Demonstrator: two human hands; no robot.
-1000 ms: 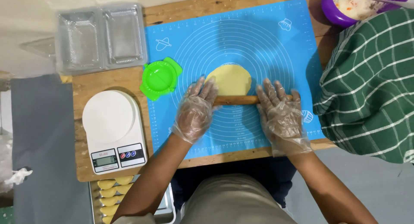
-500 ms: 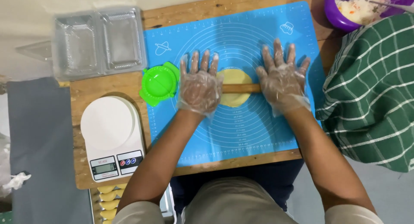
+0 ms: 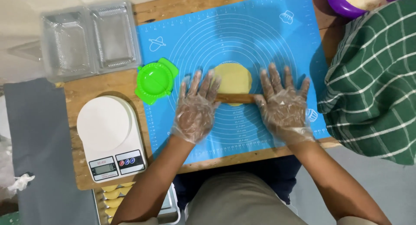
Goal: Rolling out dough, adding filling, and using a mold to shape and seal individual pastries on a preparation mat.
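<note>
Hands [image 3: 197, 108] rolling dough [image 3: 234, 76], clamshell tray [image 3: 91, 38] empty

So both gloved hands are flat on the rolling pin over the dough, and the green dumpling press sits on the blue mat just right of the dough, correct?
Not quite. The head view shows the green dumpling press left of the dough, at the blue mat's left edge. The rest holds: left hand and right hand, both gloved, lie flat on the rolling pin over the dough.

Wooden table [image 3: 108, 84] carries blue silicone mat [image 3: 260, 30]; white kitchen scale [image 3: 110, 136]; green dumpling mould [image 3: 155, 79]; clear plastic containers [image 3: 89, 38].
</note>
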